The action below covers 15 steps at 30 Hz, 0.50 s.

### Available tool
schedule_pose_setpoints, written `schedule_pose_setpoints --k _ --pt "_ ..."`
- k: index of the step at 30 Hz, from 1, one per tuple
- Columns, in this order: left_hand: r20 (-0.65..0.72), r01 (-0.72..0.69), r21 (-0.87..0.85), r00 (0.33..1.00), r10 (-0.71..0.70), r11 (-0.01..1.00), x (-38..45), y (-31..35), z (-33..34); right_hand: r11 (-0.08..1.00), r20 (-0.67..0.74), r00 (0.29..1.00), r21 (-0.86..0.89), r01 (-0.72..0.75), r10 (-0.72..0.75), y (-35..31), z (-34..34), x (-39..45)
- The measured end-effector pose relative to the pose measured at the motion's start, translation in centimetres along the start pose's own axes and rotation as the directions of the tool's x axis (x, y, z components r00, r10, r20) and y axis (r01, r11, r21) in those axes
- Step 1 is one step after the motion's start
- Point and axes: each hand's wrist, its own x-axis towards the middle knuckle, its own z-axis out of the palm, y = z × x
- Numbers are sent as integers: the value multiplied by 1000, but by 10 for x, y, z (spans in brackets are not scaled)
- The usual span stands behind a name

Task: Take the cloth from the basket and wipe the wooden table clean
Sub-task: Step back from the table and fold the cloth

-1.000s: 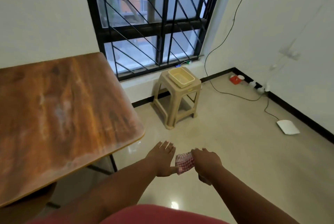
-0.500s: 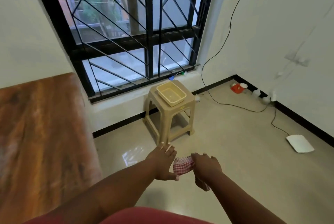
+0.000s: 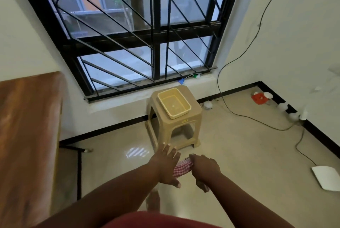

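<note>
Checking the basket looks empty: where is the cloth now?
Head view, low centre: the cloth is between the left hand and right hand, above the floor, in front of the stool.

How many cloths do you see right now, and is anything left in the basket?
1. The checked cloth is between the left hand and right hand, over the floor. The basket on the stool looks empty.

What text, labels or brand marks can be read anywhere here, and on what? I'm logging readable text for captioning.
No text is legible in this frame.
Stool: a small yellowish oval mark on its front edge, too small and blurred to read.
Red item on the floor by the wall: pale marks, too blurred to read.
Basket, checked cloth, wooden table: no lettering visible.
</note>
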Motion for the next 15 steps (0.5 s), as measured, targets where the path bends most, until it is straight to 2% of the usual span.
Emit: schedule_pose_setpoints --k 3,7,11,15 --pt "4 27 -13 1000 -27 1000 31 -21 -12 999 45 999 -32 15 -14 0 -18 37" --pt "-10 76 -29 997 -76 997 79 -67 -34 1000 33 999 0 0 0 1 -42 91" --pt "-57 121 -153 990 -131 981 128 -128 -67 996 29 999 83 -34 31 -1 -72 150" --pt "-93 152 -283 978 -185 947 187 -176 -98 980 -34 997 189 -56 63 -1 -85 210"
